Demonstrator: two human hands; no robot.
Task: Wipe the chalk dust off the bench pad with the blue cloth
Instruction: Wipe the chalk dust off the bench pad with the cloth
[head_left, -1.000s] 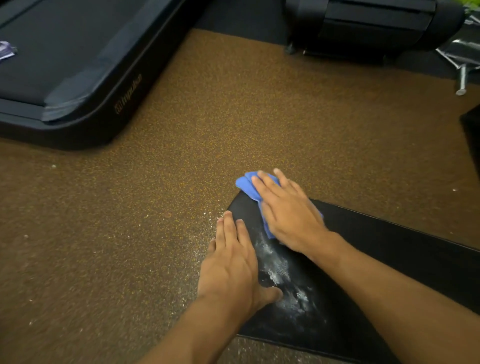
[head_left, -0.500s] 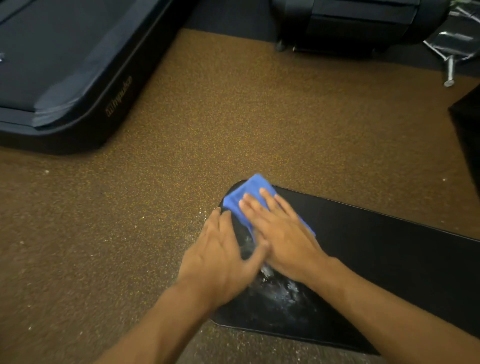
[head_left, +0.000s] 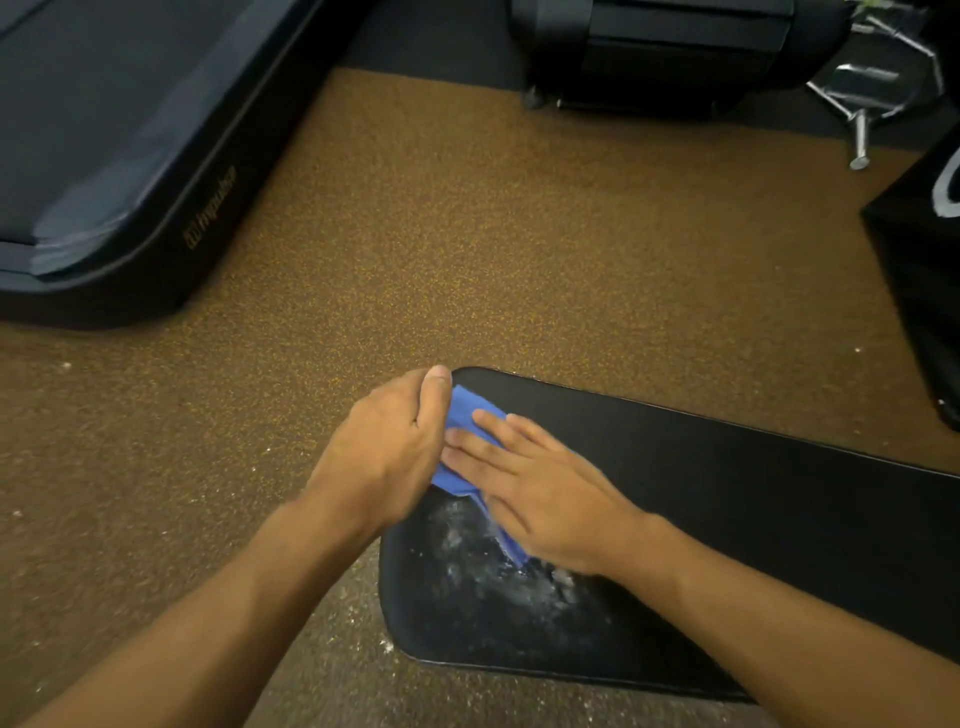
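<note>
Chalk dust (head_left: 519, 582): white smear on near left end of bench pad (head_left: 727, 519), not yet wiped. Right hand (head_left: 540, 488): flat, fingers spread, pressing blue cloth (head_left: 467, 415) onto pad's left end. Left hand (head_left: 395, 441): a second earlier flat on pad edge, now curled, pinching cloth's left edge; likely regathering before next stroke. Pad: long axis left to right, rounded end pointing left. Floor (head_left: 467, 234): brown, speckled.

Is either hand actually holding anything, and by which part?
The left hand pinches the blue cloth by its left edge; the right hand lies flat on it, pressing, not gripping.
</note>
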